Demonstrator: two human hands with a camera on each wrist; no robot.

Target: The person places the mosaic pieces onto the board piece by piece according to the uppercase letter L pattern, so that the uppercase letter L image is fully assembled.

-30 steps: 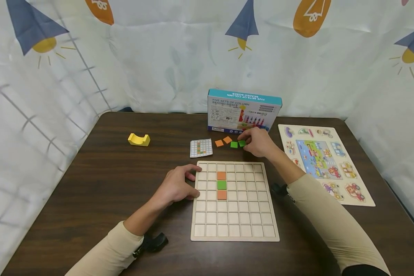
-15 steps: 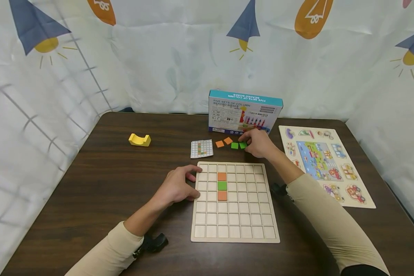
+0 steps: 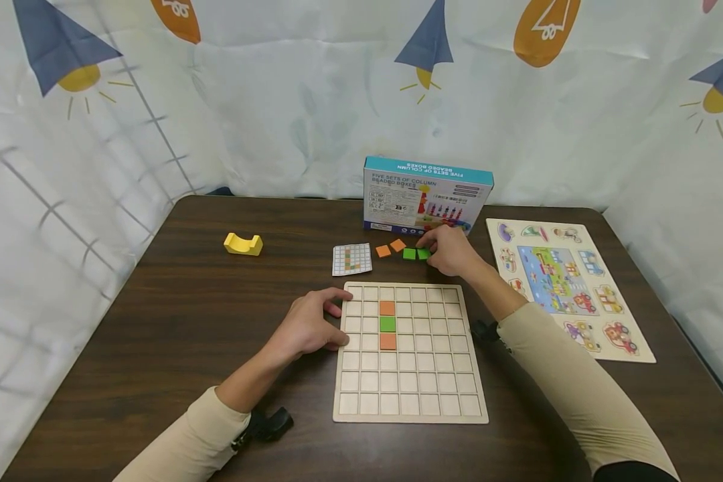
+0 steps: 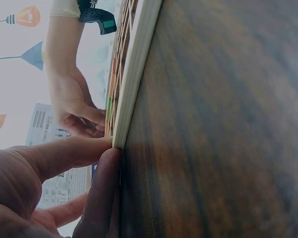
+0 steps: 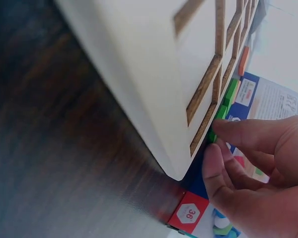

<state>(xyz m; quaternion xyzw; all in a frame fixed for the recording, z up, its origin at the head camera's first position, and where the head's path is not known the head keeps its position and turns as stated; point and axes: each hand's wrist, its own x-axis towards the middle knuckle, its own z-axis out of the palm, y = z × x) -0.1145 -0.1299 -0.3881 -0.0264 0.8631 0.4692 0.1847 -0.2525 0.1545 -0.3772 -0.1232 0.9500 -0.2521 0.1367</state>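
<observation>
My left hand rests thumb and fingertips against the left edge of a pale wooden grid board, steadying it flat on the table. Set in one column of the board are an orange tile, a green tile and another orange tile. Beyond the board's far right corner, my right hand pinches a loose green tile by its right side. In the right wrist view, the fingertips meet at the end of that green tile. A second loose green tile lies just left of it.
Two loose orange tiles and a pattern card lie left of the green ones. Behind them stands a printed box. A picture puzzle board sits at right, partly under the right forearm; a yellow curved block is far left.
</observation>
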